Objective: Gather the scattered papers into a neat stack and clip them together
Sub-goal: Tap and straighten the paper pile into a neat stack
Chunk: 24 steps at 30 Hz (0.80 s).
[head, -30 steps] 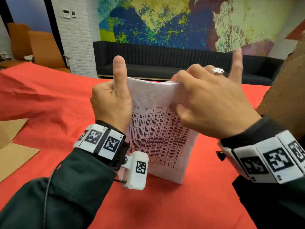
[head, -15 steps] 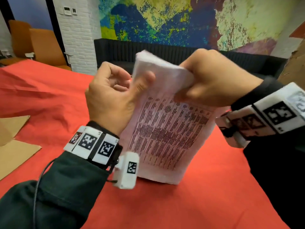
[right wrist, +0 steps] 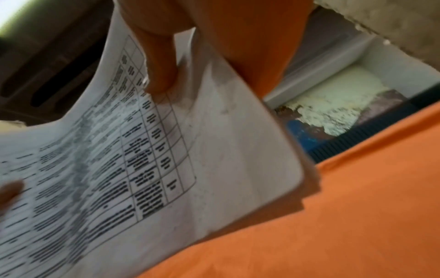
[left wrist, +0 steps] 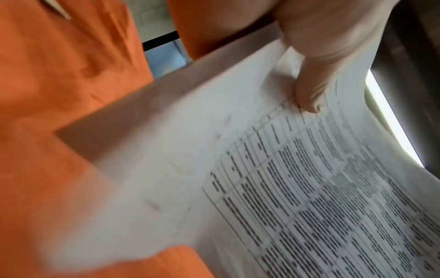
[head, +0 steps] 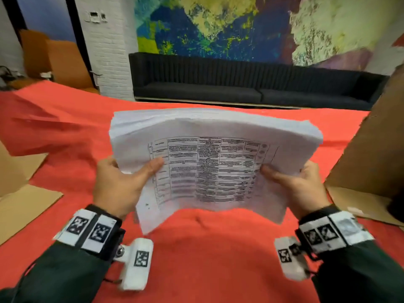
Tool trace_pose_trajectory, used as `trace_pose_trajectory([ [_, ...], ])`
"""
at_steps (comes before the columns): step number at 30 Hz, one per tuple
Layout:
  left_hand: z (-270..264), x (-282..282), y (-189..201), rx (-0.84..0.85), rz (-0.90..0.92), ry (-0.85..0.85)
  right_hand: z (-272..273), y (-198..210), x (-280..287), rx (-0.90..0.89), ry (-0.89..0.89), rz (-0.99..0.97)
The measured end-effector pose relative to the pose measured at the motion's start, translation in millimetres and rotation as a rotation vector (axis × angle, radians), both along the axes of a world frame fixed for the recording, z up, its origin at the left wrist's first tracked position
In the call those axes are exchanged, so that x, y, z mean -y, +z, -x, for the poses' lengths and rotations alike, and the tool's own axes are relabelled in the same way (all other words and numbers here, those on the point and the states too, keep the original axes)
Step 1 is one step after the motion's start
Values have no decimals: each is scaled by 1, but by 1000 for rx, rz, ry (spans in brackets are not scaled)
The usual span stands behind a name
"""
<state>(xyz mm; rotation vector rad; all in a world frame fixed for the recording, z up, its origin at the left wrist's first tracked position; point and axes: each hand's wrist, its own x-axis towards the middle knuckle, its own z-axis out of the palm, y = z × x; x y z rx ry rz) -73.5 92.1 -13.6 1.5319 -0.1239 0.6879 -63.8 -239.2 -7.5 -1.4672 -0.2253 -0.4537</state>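
Note:
A thick stack of white printed papers (head: 209, 162) with a table on the top sheet is held in the air above the red tablecloth (head: 207, 259), landscape way and tilted toward me. My left hand (head: 122, 182) grips its left edge, thumb on top of the print. My right hand (head: 293, 184) grips the right edge the same way. In the left wrist view the thumb presses on the paper stack (left wrist: 297, 169). The right wrist view shows the paper stack (right wrist: 142, 150) bowed under the thumb. No clip is in view.
Flat brown cardboard (head: 19, 193) lies on the cloth at the left. A tall cardboard panel (head: 376, 149) stands at the right with a flap on the table. A dark sofa (head: 240, 84) and a painted wall are beyond the table's far edge.
The stack was upright on its short edge on the cloth, both hands at its top. Now it is turned landscape and lifted, with one hand on each side edge.

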Motion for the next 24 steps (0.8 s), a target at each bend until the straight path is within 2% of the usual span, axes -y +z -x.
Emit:
trace_pose_trajectory([
  [3, -2, 1, -6, -34, -72, -5, 2, -28, -4, -71, 37, -49],
  [5, -1, 0, -18, -107, -31, -70, 4, -42, -1, -140, 66, -18],
  [7, 2, 0, -22, -154, 25, -46, 7, -45, 2, -171, 53, -2],
  [9, 4, 0, -15, -128, 8, 33, 10, -33, 1, -65, -26, 34],
  [13, -4, 3, 9, -51, 56, 159, 17, 6, -13, 291, -247, 238],
  [16, -11, 7, 17, -60, 33, 281, 15, 11, -12, 420, -512, 539],
  [17, -12, 8, 18, -69, 20, 312, 14, 10, -9, 433, -548, 630],
  [18, -12, 9, 16, -79, 16, 326, 12, 9, -4, 411, -514, 656],
  [20, -10, 12, 13, -42, 25, 327, 11, 13, 1, 255, -307, 566],
  [22, -6, 14, 10, 41, 38, 245, 5, 12, 9, 142, -139, 475],
  [24, -6, 13, 8, 103, 24, 119, -4, 7, 17, 103, -49, 481],
])
